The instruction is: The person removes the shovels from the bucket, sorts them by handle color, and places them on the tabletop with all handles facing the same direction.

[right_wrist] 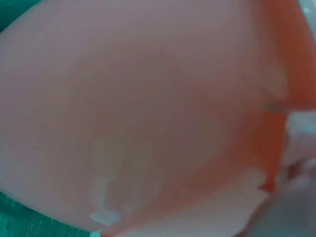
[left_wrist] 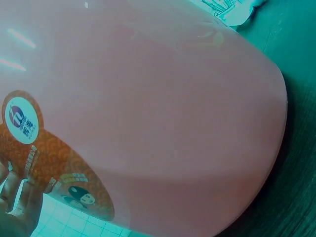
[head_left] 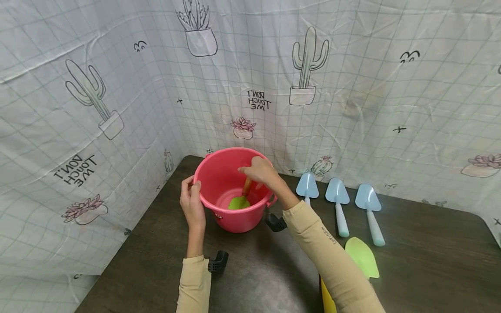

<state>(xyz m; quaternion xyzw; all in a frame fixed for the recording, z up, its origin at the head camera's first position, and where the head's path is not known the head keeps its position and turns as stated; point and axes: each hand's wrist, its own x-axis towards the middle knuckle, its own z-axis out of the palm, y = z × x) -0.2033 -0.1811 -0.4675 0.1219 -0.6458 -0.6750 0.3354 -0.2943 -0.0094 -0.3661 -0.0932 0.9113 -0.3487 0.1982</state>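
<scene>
A pink bucket stands on the dark table in the head view; its outer wall fills much of both wrist views. My left hand grips its left rim, thumb over the edge and fingers outside. My right hand reaches over the right rim into the bucket. Its fingers are at the upper end of the orange-brown handle of a small trowel, whose green blade is down at the bucket floor. The hand hides the handle's top. In the right wrist view the right hand is blurred at the lower right.
Three light-blue trowels, left, middle and right, lie in a row right of the bucket. A green blade and a yellow object show beside the right sleeve. A patterned curtain borders the table.
</scene>
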